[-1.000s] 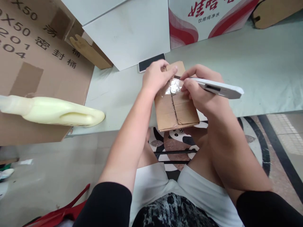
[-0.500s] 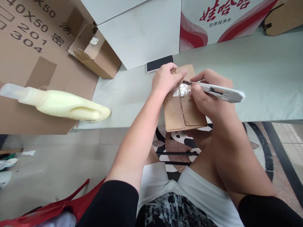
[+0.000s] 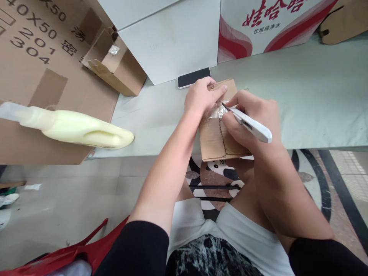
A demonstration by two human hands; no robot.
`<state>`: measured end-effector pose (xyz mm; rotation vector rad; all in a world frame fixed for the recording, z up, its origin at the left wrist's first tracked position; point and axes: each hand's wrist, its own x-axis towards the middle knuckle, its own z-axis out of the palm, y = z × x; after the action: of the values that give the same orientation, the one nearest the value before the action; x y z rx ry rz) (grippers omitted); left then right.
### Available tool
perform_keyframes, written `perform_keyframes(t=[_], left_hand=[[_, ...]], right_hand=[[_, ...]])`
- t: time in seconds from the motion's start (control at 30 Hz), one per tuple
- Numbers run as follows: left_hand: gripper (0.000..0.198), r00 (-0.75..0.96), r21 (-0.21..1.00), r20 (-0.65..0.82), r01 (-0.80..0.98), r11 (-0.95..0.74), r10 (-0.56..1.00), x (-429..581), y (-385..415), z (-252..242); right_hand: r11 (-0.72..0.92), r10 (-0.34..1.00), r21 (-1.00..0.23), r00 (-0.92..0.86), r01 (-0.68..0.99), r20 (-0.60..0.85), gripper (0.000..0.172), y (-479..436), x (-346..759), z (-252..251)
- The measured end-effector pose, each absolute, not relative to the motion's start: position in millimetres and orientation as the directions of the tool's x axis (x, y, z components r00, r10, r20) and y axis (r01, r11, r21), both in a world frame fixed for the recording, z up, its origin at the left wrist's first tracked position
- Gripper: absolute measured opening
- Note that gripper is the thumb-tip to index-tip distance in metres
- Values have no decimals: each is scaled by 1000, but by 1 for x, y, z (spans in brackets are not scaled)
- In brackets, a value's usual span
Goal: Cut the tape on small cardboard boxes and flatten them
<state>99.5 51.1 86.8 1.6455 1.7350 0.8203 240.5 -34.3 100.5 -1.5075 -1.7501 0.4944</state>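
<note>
A small brown cardboard box (image 3: 212, 140) lies at the front edge of the cloth-covered table, a seam running down its top. Shiny clear tape (image 3: 214, 112) crosses that seam. My left hand (image 3: 201, 96) grips the far left part of the box, thumb pressed on top. In my right hand (image 3: 258, 115) is a white utility knife (image 3: 253, 127), its fingers closed around the handle. The dark blade tip points at the tape, close to my left thumb; whether it has cut in I cannot tell.
Behind the box lies a phone (image 3: 194, 78), against a white carton (image 3: 172, 42). A red-and-white carton (image 3: 258, 34) stands at the back right. On the left are a pale yellow bottle (image 3: 86, 128), an opened small box (image 3: 126, 73) and a large brown carton (image 3: 48, 88).
My right hand has turned the utility knife, so its handle end swings toward me and left. The blade tip has shifted slightly nearer me. My left hand and the box stay put.
</note>
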Motion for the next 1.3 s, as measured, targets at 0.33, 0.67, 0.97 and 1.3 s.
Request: perform_keyframes(t=[0.33,0.67,0.97,1.3], left_hand=[[19,-40,718,16,696,16,999,99,48,88],[17,-21,730,57,682,-27,998,98,48,85],[16,-25,725,54,689,-22,998,98,47,85],[32,-85,778,30,627,30,996,89,57,79]], right_hand=[[87,991,-620,-5,780,134,11,-41,239,114],[120,992,-696,-68,708,103,2,-49,247,122],[330,937,-908,31,256,349,12,-47,263,113],[255,909,-898,228,358,349,15,-14,275,79]])
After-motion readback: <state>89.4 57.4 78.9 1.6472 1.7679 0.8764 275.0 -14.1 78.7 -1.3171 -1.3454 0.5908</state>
